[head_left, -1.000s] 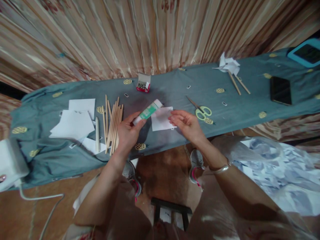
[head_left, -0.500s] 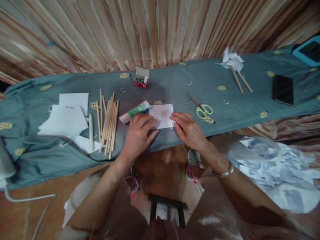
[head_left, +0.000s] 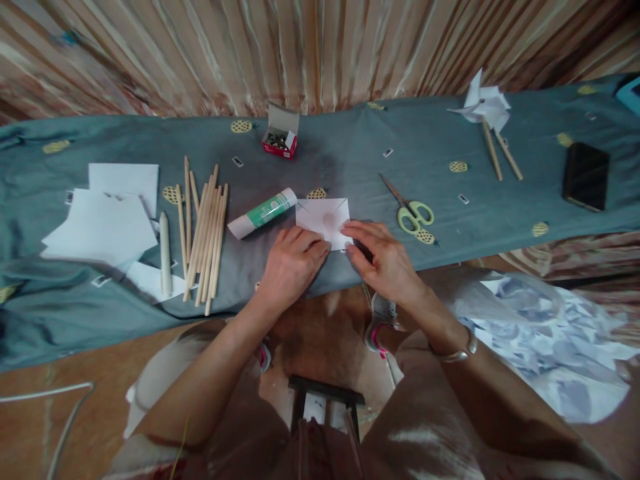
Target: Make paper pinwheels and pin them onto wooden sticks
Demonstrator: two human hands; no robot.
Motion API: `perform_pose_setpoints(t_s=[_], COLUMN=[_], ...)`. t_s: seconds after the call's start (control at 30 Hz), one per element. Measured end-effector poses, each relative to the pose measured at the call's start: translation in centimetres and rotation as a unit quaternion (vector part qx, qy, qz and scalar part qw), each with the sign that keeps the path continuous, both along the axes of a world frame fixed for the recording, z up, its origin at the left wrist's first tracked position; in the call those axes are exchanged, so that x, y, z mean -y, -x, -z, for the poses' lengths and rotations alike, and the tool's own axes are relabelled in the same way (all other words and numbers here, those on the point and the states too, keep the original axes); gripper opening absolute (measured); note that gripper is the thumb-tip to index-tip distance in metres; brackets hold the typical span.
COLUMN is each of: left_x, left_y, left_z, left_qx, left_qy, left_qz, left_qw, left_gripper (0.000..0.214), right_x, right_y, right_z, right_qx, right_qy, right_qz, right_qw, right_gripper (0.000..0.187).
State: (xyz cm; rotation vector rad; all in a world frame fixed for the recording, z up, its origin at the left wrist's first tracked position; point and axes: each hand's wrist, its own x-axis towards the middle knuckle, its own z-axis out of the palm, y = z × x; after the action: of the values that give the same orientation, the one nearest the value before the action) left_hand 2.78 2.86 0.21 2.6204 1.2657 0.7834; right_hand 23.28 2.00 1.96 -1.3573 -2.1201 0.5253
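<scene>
Although slit at the far corners, still unfolded just right of the glue stick [head_left: 263, 213]: paper square [head_left: 323, 213], touched by narrowed left hand [head_left: 294, 263] (cannot tell if pinching) and slightly parted right hand [head_left: 383, 257]. Farther right, one formed pinwheel [head_left: 486, 108]; farther left, loose sheets [head_left: 103, 223].

Over the tabletop [head_left: 345, 160], matt cloth, softly creased toward the front left. Near the front edge, smooth matt paper in the square [head_left: 325, 215]; paper again in the sheets [head_left: 107, 227] toward the left end. Between these, bare, matt wood in the sticks [head_left: 204, 240] and smooth plastic, faintly shiny, in the glue [head_left: 265, 213]. By the back edge, thin card in the box [head_left: 281, 147], with glinting metal in the pins [head_left: 277, 141]. For the scissors [head_left: 415, 217], metal blades, smooth plastic grips. Toward the right end, crisp paper in the pinwheel [head_left: 485, 107].
</scene>
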Motion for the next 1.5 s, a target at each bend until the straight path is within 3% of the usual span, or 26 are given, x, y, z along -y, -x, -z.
perform_pose_setpoints(t_s=[0.2, 0.47, 0.67, 1.0, 1.3, 1.5], left_x=[0.2, 1.5, 1.5, 1.6, 1.8, 1.6], left_y=[0.0, 0.1, 0.2, -0.1, -0.2, -0.2], left_z=[-0.3, -0.5, -0.6, -0.7, -0.5, -0.1], left_qx=[0.005, 0.033, 0.041, 0.063, 0.087, 0.109], left_qy=[0.018, -0.001, 0.023, 0.027, 0.025, 0.032], left_qz=[0.007, 0.041, 0.05, 0.05, 0.055, 0.065], left_qw=[1.0, 0.999, 0.998, 0.996, 0.994, 0.991], left_gripper=[0.026, 0.018, 0.017, 0.014, 0.022, 0.017], right_x=[-0.1, -0.4, -0.6, -0.8, -0.8, -0.7], right_y=[-0.5, -1.4, -1.3, -0.7, 0.4, 0.8], right_z=[-0.4, -0.1, -0.3, 0.1, 0.4, 0.2], right_qx=[-0.038, -0.155, -0.164, -0.126, -0.121, -0.081], right_qy=[0.043, 0.138, 0.166, 0.124, 0.09, 0.065], right_qz=[0.015, 0.018, 0.015, 0.03, 0.061, 0.071], right_qw=[0.998, 0.978, 0.972, 0.984, 0.987, 0.992], right_gripper=[0.044, 0.014, 0.01, 0.003, 0.009, 0.009])
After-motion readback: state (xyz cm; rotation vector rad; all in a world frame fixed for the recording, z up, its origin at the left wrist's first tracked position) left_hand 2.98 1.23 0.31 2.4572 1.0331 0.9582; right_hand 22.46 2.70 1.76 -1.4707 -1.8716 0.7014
